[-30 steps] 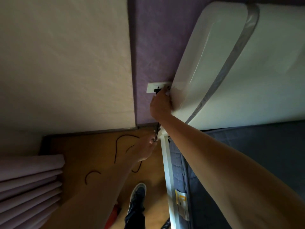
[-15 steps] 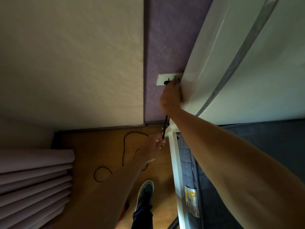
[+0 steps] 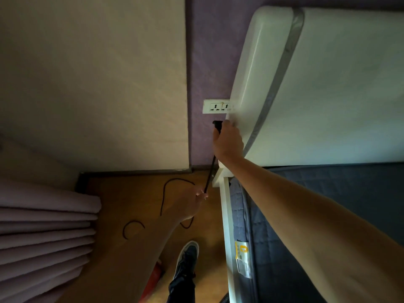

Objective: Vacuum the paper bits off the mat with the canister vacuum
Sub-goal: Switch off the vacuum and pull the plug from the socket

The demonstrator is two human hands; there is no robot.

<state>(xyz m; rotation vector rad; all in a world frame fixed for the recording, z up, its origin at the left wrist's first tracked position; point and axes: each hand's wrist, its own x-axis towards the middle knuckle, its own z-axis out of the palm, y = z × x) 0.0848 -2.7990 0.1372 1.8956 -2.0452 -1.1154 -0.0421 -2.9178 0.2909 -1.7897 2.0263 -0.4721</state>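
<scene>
Grip falls on the small black hard-plastic plug (image 3: 217, 125), which our right hand (image 3: 228, 143) curls round just below the white rectangular wall socket (image 3: 216, 106), not touching it. Our left hand (image 3: 191, 205) pinches the thin black vacuum cord (image 3: 209, 171) lower down; its slack loops over the wooden floor (image 3: 131, 193). We judge the plug light and rigid, best held by its body, the cord limp. The mat is out of view.

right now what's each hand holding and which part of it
The right hand grips the black plug by its body, just below the wall socket and not in it. The left hand pinches the cord further down its length.
</scene>
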